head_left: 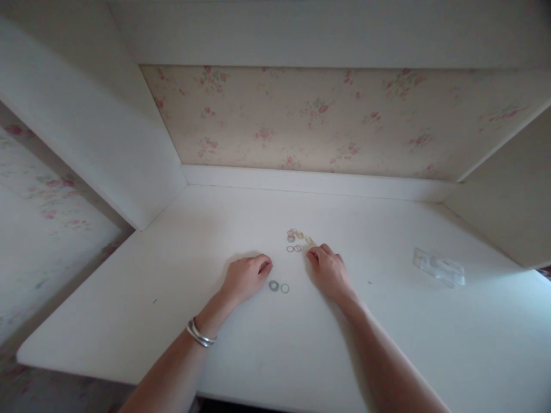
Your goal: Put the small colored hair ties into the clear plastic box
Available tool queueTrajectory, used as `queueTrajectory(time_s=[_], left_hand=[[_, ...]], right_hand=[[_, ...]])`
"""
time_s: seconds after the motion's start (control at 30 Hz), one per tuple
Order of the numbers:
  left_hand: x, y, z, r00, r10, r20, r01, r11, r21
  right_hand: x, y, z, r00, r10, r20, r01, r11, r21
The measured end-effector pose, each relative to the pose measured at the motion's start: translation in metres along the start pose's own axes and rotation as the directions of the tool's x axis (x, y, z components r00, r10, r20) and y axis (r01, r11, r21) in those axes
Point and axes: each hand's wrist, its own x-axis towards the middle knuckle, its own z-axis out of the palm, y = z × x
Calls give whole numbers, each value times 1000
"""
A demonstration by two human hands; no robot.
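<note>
Small thin rings lie on the white tabletop between my hands. Gold rings and pinkish rings form a loose cluster at the far side. Closer to me are a stack of silver-grey rings and a single thin greenish ring. My left hand rests on the table left of the silver-grey stack, its fingers curled together. My right hand is closed in a pinch at the cluster's right edge, fingertips beside a gold ring. What either hand's fingertips hold, if anything, is hidden.
A clear plastic container lies on the table to the right. White panels close in the left and right sides, and a floral-papered wall stands behind. A small dark sliver lies at left.
</note>
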Motion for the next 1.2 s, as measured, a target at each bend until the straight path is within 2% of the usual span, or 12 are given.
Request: queueTrajectory(time_s=[0.07, 0.17, 0.23, 0.33, 0.5, 0.83, 1.0, 1.1, 1.2], left_hand=[[-1, 0, 0, 1000, -1, -4, 1, 1000, -6], [-1, -1, 0, 999, 29, -16, -29, 1000, -4], [-1, -2, 1, 999, 47, -23, -47, 999, 5], [0, -3, 4, 998, 49, -34, -48, 998, 28], [1, -4, 6, 998, 47, -42, -45, 998, 44], [0, -4, 5, 998, 46, -53, -45, 999, 17], [0, -5, 6, 997, 52, -57, -51, 999, 16], [0, -5, 7, 997, 49, -62, -48, 999, 17], [0, -6, 7, 997, 45, -63, -44, 999, 14]], right_hand=[[-10, -3, 1, 999, -46, -21, 48, 993, 112], [-31, -11, -1, 989, -139, -43, 145, 937, 318], [-44, -18, -2, 975, -219, -41, 218, 899, 379], [-56, -29, -4, 948, -319, -7, 299, 877, 376], [-58, -38, -1, 916, -396, 61, 359, 879, 314], [-58, -37, 4, 901, -426, 81, 399, 887, 232], [-58, -37, 2, 904, -422, 71, 393, 884, 251], [-59, -37, -1, 918, -396, 35, 363, 871, 332], [-58, -33, -2, 956, -285, -74, 290, 873, 392]])
